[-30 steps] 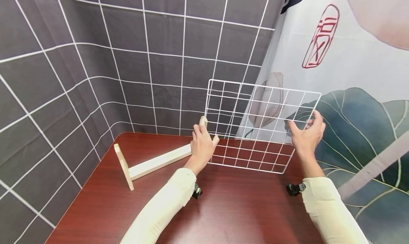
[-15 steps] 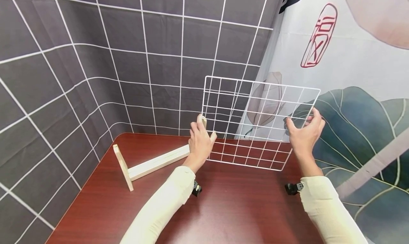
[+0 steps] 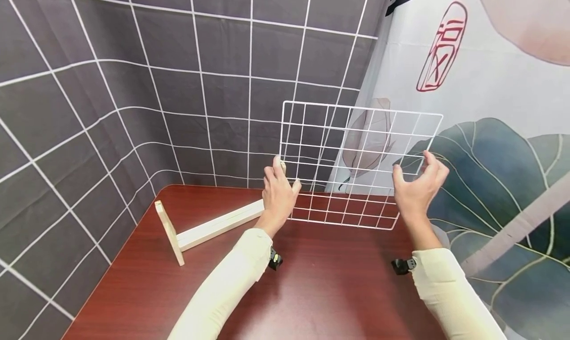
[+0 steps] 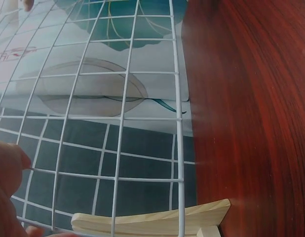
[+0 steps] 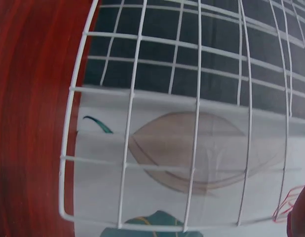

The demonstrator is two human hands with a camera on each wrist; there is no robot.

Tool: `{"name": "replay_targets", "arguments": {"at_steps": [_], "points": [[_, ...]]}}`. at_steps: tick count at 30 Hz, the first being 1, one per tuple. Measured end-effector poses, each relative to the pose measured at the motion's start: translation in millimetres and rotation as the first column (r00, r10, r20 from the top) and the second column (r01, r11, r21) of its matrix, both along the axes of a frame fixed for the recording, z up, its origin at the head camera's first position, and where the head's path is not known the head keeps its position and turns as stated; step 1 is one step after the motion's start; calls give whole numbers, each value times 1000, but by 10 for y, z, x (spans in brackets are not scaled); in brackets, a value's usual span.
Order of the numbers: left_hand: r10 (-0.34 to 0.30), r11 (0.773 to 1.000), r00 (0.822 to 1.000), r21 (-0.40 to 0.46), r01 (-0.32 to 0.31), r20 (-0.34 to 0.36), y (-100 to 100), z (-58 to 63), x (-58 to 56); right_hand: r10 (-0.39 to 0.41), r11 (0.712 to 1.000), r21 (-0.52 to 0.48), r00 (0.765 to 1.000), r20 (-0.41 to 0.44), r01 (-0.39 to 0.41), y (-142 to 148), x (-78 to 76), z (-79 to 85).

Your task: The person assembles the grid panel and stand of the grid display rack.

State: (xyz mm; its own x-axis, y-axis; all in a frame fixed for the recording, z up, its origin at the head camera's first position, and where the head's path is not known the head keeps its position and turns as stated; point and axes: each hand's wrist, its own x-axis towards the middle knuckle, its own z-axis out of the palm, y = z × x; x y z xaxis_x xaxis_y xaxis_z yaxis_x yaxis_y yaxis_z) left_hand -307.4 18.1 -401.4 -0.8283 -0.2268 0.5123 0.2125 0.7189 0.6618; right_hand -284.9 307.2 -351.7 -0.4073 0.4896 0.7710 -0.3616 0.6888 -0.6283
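Note:
A white wire grid panel [image 3: 352, 167] stands tilted up over the table between the hands. My left hand [image 3: 279, 194] grips its left edge, thumb in front of the wires and fingers on the outer side. At that side, a pale wooden stand [image 3: 221, 225] lies on the table: an end piece, a long bar, and a second end piece [image 4: 157, 222] seen behind the grid in the left wrist view. The hand partly covers this second piece in the head view. My right hand [image 3: 418, 191] pinches the panel's right edge; in the right wrist view only a finger [image 5: 301, 212] shows.
The reddish-brown table [image 3: 311, 290] ends at a dark curtain with white squares [image 3: 222, 97] behind and to the left. A white curtain with leaf prints [image 3: 490, 97] hangs to the right, close to the right hand. Black cameras [image 3: 403, 267] are strapped to both wrists.
The panel has risen slightly and shifted a little left, its lower edge higher than before. Both hands keep their grip and move with it. The wooden stand lies as before.

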Motion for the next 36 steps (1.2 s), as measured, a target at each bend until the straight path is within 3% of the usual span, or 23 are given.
{"name": "replay_targets", "arguments": {"at_steps": [7, 15, 22, 36], "points": [[-2, 1000, 1000, 1, 2, 17, -20, -3, -11, 102, 979, 171, 992, 75, -113, -203, 67, -46], [-1, 1000, 999, 10, 1, 37, -21, -22, 11, 89, 932, 334, 983, 163, -140, -330, 61, -166], [1, 1000, 1000, 5, -1, 4, -6, -18, 16, 57, 922, 360, 971, 234, -141, -415, 56, -177], [-21, 999, 1000, -30, 20, -13, 31, -8, 71, 8, 938, 329, 954, 300, -111, -537, 25, -125]]}}
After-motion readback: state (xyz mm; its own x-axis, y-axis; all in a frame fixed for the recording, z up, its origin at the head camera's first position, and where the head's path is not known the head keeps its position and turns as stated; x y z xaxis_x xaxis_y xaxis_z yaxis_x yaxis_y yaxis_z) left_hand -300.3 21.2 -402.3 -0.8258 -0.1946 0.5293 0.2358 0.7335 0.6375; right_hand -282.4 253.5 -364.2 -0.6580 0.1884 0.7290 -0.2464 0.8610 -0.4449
